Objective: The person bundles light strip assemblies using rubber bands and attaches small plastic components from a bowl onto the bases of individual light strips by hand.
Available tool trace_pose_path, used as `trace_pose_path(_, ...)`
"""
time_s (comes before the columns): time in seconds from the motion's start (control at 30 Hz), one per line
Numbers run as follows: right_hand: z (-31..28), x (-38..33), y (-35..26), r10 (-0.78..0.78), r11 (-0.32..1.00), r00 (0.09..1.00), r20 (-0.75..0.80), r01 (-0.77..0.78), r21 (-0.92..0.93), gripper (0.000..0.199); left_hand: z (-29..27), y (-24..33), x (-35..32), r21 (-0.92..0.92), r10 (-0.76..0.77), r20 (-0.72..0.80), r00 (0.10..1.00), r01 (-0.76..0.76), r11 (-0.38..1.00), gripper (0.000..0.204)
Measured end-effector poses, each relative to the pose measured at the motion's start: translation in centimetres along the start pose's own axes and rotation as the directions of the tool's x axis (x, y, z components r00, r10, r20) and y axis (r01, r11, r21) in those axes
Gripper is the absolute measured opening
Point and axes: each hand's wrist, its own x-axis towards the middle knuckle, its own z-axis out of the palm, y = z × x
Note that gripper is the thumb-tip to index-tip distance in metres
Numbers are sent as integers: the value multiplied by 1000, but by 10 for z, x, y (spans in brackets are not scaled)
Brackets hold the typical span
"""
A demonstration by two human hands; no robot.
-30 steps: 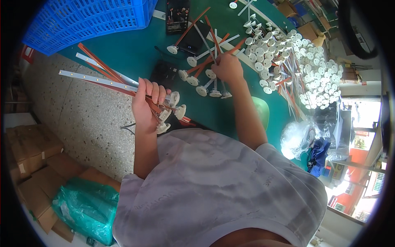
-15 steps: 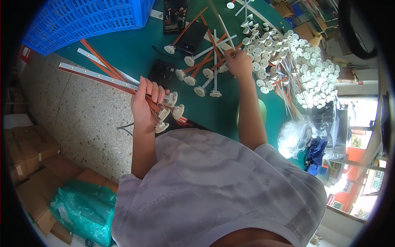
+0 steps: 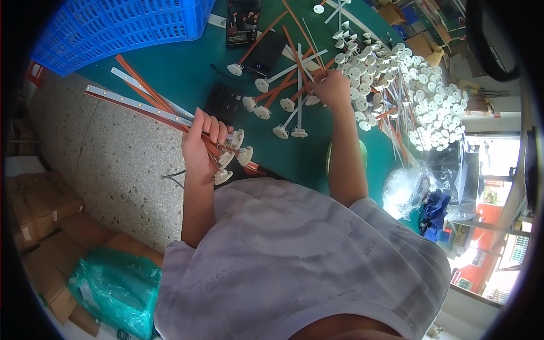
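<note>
Head view: left hand [image 3: 199, 140], grip closed on a bundle of orange and white strips [image 3: 148, 103] with round white caps, held over the green tabletop [image 3: 187, 68] edge. Right hand [image 3: 331, 89], grip pinched on loose strips [image 3: 294, 85] beside the white-cap pile [image 3: 419, 96]. Blue crate [image 3: 119, 25] lies behind; black box [image 3: 224, 102] sits between the hands.

The left hand [image 3: 201, 141] is closed in a firm grip, with the forearm bent upward from the elbow. The right arm is stretched forward, and the right hand [image 3: 331, 89] is curled with its fingers closed.
</note>
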Motion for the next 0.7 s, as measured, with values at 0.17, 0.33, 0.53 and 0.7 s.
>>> trace_pose_path(0.17, -6, -4, -15, 116, 991, 992, 47, -113, -74, 35, 2, -4, 2, -39, -27, 26, 999, 28, 999, 35)
trace_pose_path(0.33, 4, 0, -9, 129, 979, 988, 79, -115, -168, 38, 2, -4, 2, -13, -51, 4, 999, 51, 999, 37)
trace_pose_path(0.53, 4, 6, -8, 132, 978, 981, 141, -106, -182, 32, -9, -9, 2, -15, -73, 5, 997, 73, 997, 36)
trace_pose_path(0.7, 4, 8, 7, 69, 991, 990, 124, -53, -126, 32, -9, -10, 3, -15, -97, -4, 995, 97, 995, 37)
